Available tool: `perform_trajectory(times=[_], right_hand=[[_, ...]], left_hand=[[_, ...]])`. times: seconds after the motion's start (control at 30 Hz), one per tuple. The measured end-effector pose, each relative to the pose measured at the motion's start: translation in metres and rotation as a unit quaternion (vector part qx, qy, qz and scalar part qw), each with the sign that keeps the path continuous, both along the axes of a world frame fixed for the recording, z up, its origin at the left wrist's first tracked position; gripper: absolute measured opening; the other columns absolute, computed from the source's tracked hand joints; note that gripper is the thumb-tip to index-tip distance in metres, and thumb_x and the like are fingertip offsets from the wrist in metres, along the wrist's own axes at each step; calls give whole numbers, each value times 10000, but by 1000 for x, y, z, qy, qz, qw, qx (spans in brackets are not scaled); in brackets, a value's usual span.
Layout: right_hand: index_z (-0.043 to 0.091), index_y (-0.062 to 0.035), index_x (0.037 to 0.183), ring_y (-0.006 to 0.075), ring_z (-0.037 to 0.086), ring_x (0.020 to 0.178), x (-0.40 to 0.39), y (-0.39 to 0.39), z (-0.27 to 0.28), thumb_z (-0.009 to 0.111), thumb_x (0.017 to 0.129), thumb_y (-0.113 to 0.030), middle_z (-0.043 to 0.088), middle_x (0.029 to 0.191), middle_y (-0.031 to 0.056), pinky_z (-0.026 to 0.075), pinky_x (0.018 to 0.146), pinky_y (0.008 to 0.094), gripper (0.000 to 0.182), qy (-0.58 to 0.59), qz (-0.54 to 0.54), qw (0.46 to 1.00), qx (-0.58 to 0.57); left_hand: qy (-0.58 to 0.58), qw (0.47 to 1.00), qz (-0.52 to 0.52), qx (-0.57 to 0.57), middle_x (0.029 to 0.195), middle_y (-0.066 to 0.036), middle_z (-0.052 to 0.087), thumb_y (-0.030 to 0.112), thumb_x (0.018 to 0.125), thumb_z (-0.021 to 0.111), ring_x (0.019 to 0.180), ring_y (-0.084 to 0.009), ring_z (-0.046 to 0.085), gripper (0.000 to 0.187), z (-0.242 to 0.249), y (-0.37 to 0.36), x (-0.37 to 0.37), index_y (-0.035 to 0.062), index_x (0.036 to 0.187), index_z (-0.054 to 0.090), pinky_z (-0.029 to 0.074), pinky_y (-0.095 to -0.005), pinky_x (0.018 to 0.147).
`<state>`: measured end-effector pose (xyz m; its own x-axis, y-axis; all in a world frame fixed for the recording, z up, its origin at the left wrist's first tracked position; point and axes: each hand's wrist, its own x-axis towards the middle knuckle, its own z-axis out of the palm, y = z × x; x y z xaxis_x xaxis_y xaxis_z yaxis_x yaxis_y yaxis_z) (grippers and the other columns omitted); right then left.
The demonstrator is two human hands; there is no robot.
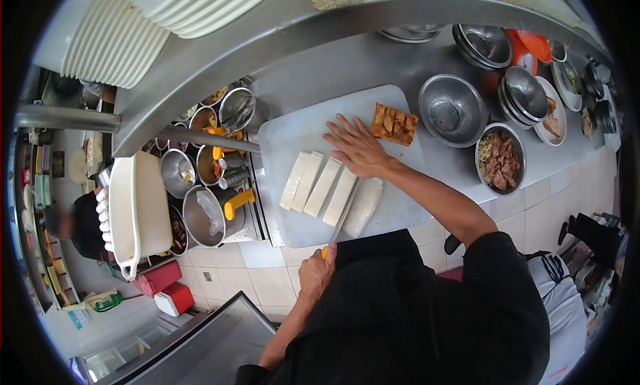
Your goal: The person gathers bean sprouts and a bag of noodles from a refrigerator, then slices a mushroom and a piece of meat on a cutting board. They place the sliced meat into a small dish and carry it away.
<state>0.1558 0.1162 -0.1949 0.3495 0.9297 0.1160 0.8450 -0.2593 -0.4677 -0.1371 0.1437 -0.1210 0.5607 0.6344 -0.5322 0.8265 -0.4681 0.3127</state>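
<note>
My left hand (317,272) is closed round the yellow handle of a knife (339,226), in front of the cutting board's near edge. The blade lies between a white strip (340,197) and a larger smooth white block (363,207). My right hand (359,150) has its fingers spread over the white cutting board (287,128), palm down, at the upper ends of the white pieces. More white strips (300,182) lie side by side to the left. Right of my fingers sits a browned, scored slab (393,124), on the board's upper right.
Metal bowls (453,110), one with meat and sprouts (500,160), stand to the right. Left are pots (207,215) with yellow-handled tools and a white tub (137,208). A metal shelf rail (233,35) crosses above. Another person (87,225) is at the far left.
</note>
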Motion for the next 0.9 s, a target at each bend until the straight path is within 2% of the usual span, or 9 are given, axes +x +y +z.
perform_trajectory(times=[0.03,0.1,0.13,0.2,0.27,0.37,0.47,0.73,0.9], right_hand=[[400,-115,1427,258,63,1470,-1,-2,1,248,1022,-438,230,1559,83,43,1196,479,540,11,8,1000,1],[405,-98,1420,264,85,1467,-1,-9,2,251,1023,-434,251,1550,93,62,1195,478,543,4,14,1000,-7],[410,-81,1413,270,106,1464,-2,-11,3,253,1025,-430,271,1541,103,81,1194,477,546,1,17,1000,-16],[417,-69,1405,276,126,1459,-3,-9,4,256,1026,-426,289,1531,112,100,1191,479,545,9,8,1000,6],[424,-58,1397,282,146,1455,-5,-8,14,258,1027,-422,308,1521,122,120,1188,482,544,22,-6,999,27],[435,-54,1386,284,158,1452,-8,-15,35,259,1027,-424,320,1513,128,138,1184,475,545,75,18,997,-23],[438,-56,1384,278,163,1451,-12,-24,33,255,1026,-424,326,1510,128,139,1185,468,545,80,7,994,-80],[422,-107,1413,252,105,1464,-14,-27,7,237,1024,-429,311,1525,71,58,1200,451,538,18,-5,1000,-3],[432,-127,1404,247,113,1463,-14,-23,4,266,1025,-408,313,1525,53,66,1201,454,500,5,-10,1000,3]], left_hand=[[-3,1000,2,1,730,-304,634,626,932,395,736,-493,628,714,0,1,-1,-29,782,638,495,-545,691],[-5,995,-30,91,700,-279,639,636,924,402,690,-475,636,695,1,2,-1,-11,785,614,500,-542,654],[-7,996,-27,89,700,-279,639,636,924,402,690,-475,636,695,1,3,-2,-11,785,614,500,-542,654],[0,997,-25,77,678,-261,640,639,922,405,652,-461,637,681,3,4,-4,-1,788,598,499,-541,624],[7,998,-14,55,674,-279,628,638,927,394,680,-473,633,706,14,8,-4,-15,762,607,496,-535,652],[7,995,22,-101,695,-322,604,641,934,380,767,-485,625,776,26,11,-10,-63,731,636,479,-496,726],[34,986,42,-158,710,-319,612,646,932,379,785,-476,628,779,29,6,-10,-63,759,649,477,-492,741],[51,991,25,-120,737,-329,615,636,937,363,815,-500,616,778,12,-2,-6,-58,736,652,468,-518,775],[33,994,24,-104,738,-335,614,607,945,364,810,-516,609,757,7,-2,-5,-56,727,656,471,-522,769]])
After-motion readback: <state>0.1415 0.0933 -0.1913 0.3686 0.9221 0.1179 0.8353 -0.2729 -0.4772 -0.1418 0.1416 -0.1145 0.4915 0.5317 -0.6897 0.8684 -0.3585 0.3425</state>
